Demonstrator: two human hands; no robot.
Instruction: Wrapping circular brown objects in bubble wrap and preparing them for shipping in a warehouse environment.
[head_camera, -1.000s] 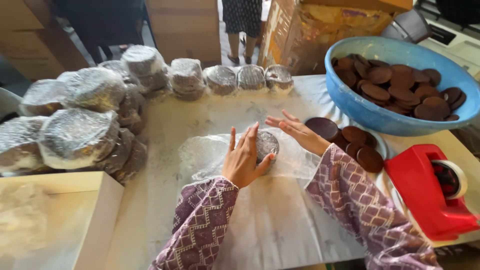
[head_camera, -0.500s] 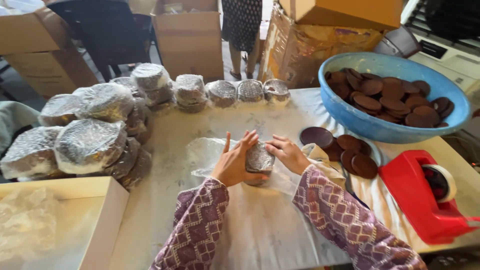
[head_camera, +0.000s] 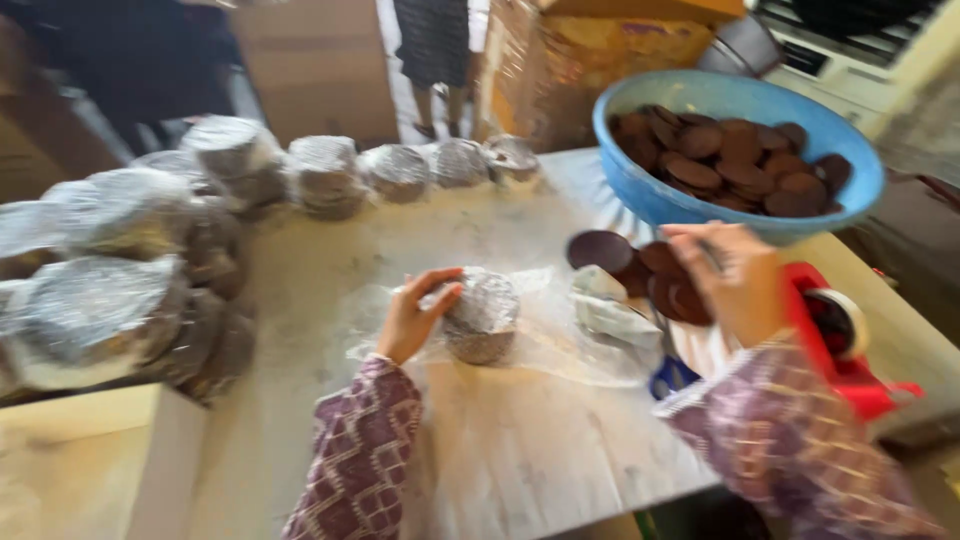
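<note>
My left hand (head_camera: 418, 314) holds a small stack of dark round discs wrapped in clear film (head_camera: 481, 315), which stands on a sheet of clear film (head_camera: 560, 345) in the middle of the table. My right hand (head_camera: 735, 280) hovers to the right, over a small plate of dark brown discs (head_camera: 640, 265) and close to the red tape dispenser (head_camera: 840, 340). Its fingers are curled and blurred; what they grip, if anything, is unclear.
A blue bowl (head_camera: 740, 200) full of dark discs stands at the far right. Wrapped stacks (head_camera: 130, 260) are piled on the left and lined along the far edge (head_camera: 395, 170). A white box (head_camera: 90, 460) sits near left. Cardboard boxes and a person's legs (head_camera: 435, 60) are behind.
My right hand has left the wrapped stack and moved right toward the plate and the tape dispenser. My left hand stays on the stack.
</note>
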